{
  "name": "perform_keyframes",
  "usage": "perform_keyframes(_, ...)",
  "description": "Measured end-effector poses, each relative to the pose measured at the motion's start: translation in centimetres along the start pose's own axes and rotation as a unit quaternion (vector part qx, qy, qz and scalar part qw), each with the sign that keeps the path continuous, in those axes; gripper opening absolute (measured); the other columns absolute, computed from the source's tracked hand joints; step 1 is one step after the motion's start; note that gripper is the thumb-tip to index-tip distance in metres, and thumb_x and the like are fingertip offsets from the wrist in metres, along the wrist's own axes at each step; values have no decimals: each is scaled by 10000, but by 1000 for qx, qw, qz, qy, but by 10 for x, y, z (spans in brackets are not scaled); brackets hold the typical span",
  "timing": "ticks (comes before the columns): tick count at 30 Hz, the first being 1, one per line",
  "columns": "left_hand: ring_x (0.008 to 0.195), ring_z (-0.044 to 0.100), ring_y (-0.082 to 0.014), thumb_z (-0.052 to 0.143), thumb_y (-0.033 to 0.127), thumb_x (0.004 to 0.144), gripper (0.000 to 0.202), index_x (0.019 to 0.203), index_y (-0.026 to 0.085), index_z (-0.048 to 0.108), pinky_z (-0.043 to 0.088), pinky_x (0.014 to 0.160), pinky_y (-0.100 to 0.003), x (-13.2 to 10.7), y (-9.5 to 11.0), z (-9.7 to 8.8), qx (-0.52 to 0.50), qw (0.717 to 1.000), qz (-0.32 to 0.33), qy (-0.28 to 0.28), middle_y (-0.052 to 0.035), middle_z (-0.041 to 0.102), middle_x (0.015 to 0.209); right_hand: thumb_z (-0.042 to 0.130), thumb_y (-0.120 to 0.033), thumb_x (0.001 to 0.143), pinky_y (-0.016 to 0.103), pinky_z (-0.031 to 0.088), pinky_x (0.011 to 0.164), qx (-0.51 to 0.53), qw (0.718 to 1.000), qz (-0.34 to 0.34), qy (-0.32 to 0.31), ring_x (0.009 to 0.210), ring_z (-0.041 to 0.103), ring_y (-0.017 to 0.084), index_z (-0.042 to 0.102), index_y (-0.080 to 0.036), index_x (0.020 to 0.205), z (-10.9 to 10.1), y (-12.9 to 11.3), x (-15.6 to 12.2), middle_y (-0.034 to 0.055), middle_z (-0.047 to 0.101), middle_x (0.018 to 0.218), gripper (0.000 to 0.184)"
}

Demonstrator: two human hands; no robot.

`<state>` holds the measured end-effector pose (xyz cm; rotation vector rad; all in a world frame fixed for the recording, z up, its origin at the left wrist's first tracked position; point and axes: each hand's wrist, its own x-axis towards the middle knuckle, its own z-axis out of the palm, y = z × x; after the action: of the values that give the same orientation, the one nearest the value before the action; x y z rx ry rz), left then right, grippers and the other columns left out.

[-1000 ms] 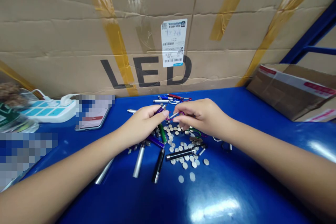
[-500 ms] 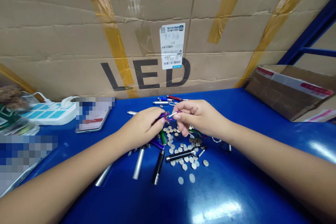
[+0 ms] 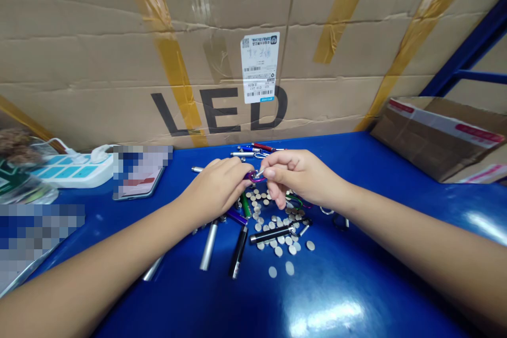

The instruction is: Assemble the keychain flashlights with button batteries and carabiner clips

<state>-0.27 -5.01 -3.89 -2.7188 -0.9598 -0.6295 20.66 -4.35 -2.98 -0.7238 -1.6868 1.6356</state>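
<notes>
My left hand (image 3: 224, 187) is closed around a purple keychain flashlight, its barrel mostly hidden by the fingers. From that grip a purple carabiner (image 3: 259, 179) sticks out to the right. My right hand (image 3: 291, 171) pinches the carabiner at its silver part between thumb and fingertips. Below both hands lie many button cells (image 3: 279, 251), in a loose spread. A black flashlight (image 3: 271, 235) with a clip rests across them. Another black flashlight (image 3: 238, 253), a silver one (image 3: 209, 246) and a green tube (image 3: 246, 206) lie to the left.
Behind the blue table (image 3: 190, 306) stands a large cardboard box (image 3: 99, 63) marked LED. A smaller open carton (image 3: 431, 142) is at right. Toward the left are a phone (image 3: 144, 174) and a power strip (image 3: 75, 170). More flashlights (image 3: 253, 148) lie beyond my hands.
My left hand has turned slightly over the purple flashlight, so its barrel no longer shows. The right-hand pinch has shifted slightly at the carabiner. The things on the table stay put.
</notes>
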Motion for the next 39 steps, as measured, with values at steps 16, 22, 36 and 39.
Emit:
perform_keyframes(16, 681, 501, -188, 214, 343, 999, 396, 845, 160, 529, 339, 609, -307, -1, 6, 1, 21, 1000, 21, 3, -51, 542, 723, 629, -421, 837, 184, 504, 409, 51, 999, 1, -2, 410, 581, 74, 551, -159, 778, 1, 6, 1, -39, 644, 551, 279)
perform_keyframes(22, 731, 519, -178, 232, 378, 993, 360, 820, 179, 478, 406, 686, -321, 0, 11, 3, -163, 985, -46, -26, -43, 568, 795, 596, -391, 862, 203, 524, 507, -76, 991, -102, 50, 492, 618, 81, 563, -169, 818, 2, 3, -3, -36, 644, 589, 228)
perform_keyframes(36, 666, 506, -127, 356, 337, 962, 275, 863, 174, 554, 396, 629, -249, 6, 14, -15, -286, 942, -174, 12, 15, 554, 716, 482, -477, 909, 228, 481, 482, -82, 985, -97, 113, 466, 581, 88, 468, -200, 800, 5, 15, 2, -44, 610, 602, 298)
perform_keyframes(39, 696, 534, -136, 408, 381, 945, 281, 875, 173, 583, 417, 636, -248, 7, 17, -11, -315, 929, -193, -9, 6, 597, 755, 403, -450, 947, 236, 440, 516, -237, 963, -102, 85, 479, 541, 85, 446, -205, 755, 7, 11, -1, -46, 569, 580, 315)
